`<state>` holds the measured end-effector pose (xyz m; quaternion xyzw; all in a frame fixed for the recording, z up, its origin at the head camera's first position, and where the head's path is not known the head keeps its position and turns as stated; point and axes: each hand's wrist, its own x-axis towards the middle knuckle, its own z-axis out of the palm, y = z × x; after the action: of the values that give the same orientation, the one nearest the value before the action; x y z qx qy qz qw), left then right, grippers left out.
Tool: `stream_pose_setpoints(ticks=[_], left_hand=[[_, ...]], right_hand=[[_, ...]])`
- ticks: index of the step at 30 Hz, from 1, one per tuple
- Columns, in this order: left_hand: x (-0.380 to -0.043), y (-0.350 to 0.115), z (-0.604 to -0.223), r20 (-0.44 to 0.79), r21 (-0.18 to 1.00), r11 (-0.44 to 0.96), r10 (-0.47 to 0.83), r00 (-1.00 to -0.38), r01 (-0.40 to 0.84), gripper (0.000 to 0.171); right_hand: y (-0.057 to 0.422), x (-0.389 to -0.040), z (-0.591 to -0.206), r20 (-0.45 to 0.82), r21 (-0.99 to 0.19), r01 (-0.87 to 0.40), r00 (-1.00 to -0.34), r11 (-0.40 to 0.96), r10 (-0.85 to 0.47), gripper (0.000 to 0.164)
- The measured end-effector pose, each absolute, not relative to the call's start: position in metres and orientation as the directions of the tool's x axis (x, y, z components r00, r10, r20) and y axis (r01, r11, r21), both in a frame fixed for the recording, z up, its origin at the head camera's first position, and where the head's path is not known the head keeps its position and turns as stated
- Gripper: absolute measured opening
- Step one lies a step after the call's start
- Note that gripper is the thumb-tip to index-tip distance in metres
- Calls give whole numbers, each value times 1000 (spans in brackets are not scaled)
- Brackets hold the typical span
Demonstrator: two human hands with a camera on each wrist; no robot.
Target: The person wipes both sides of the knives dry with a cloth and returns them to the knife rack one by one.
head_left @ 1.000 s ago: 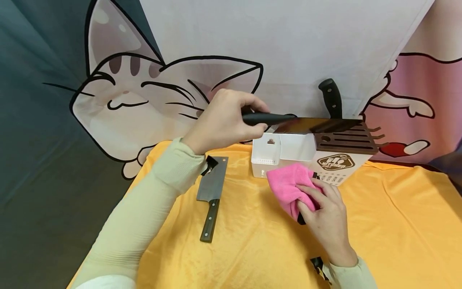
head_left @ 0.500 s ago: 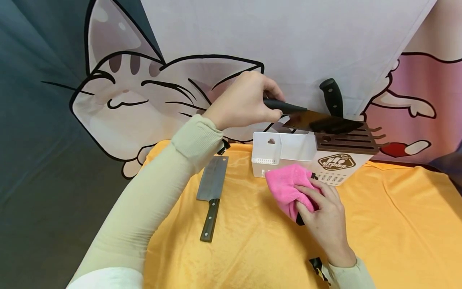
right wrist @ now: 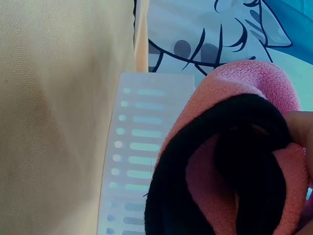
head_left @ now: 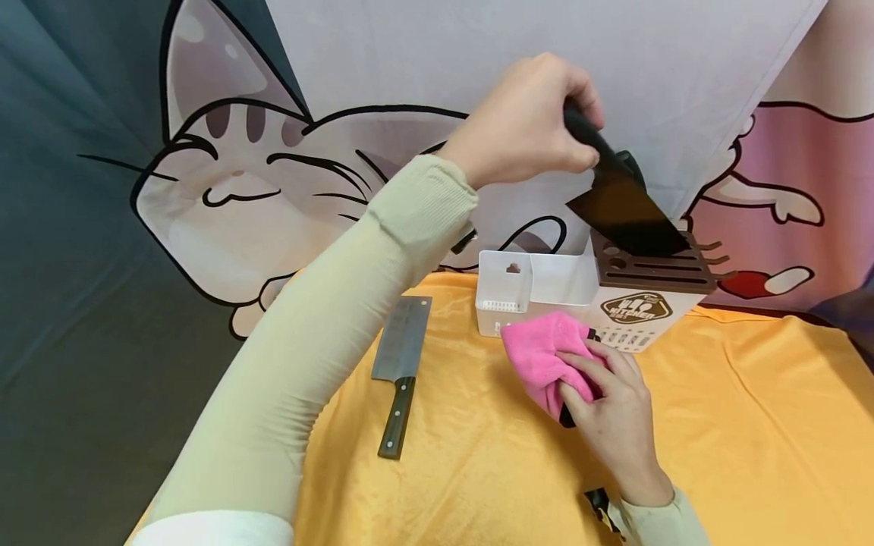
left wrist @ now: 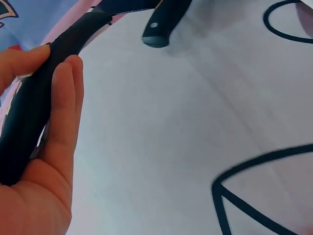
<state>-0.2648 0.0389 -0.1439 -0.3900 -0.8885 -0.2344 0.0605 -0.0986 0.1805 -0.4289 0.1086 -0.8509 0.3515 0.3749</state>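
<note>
One cleaver point(head_left: 401, 341) lies on the yellow tablecloth point(head_left: 437, 478), handle toward the wearer. Left hand point(head_left: 529, 125) grips a dark knife point(head_left: 624, 212) by its handle, blade slanting down to the slotted brown top point(head_left: 617, 279) of the white holder point(head_left: 501, 282); tip insertion cannot be determined. Pink towel point(head_left: 546, 356), before the holder, is pinched by the right hand point(head_left: 611, 413). Another black handle point(left wrist: 166, 24) rises behind the blade.

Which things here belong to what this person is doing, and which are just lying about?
In use, it seems:
black knife in left hand
knife rack below
pink cloth in right hand

Seemingly idle:
cleaver, untouched, perhaps for later
second knife handle
cat-print curtain
yellow tablecloth
</note>
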Motion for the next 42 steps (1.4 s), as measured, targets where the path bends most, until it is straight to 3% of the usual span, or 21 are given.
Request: stream_pose_setpoints(ticks=[9, 18, 29, 42], left_hand=[[-267, 74, -138, 345, 433, 566, 615, -710, 701, 45], [-264, 107, -157, 350, 479, 487, 656, -668, 730, 59], [-250, 143, -174, 312, 444, 469, 718, -622, 764, 59], [-239, 171, -211, 154, 391, 560, 742, -652, 730, 55]], right_hand=[[181, -97, -429, 684, -535, -421, -725, 733, 83, 23], [180, -97, -430, 711, -517, -451, -699, 728, 73, 28], [180, -97, -429, 670, -534, -418, -739, 735, 67, 24], [178, -96, -428, 655, -539, -414, -753, 734, 56, 23]])
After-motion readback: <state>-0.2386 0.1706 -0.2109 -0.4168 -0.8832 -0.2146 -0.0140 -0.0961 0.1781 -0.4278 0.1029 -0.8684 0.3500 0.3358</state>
